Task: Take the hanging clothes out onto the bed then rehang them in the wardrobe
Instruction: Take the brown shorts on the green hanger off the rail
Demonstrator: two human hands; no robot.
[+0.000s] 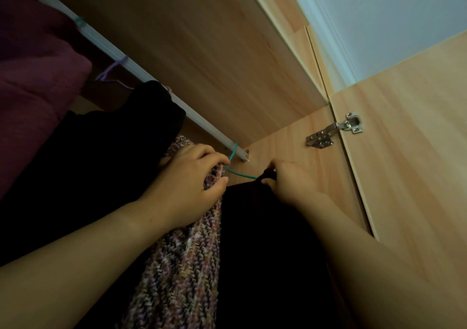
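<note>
The left hand (188,177) pinches the speckled knit garment (182,258) aside, likely to clear room, while the right hand (290,179), fingers closed, grips the dark garment (267,240) on the teal hanger (236,163) hooked at the white rail's (121,59) end inside the light wooden wardrobe (290,151).

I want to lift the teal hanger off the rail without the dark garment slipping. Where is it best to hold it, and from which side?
Probably grip the teal hanger at its neck, just under the hook on the white rail. Come from below and the front: the bare wire shows only there, between the left hand and right hand; the dark garment covers the rest.
</note>
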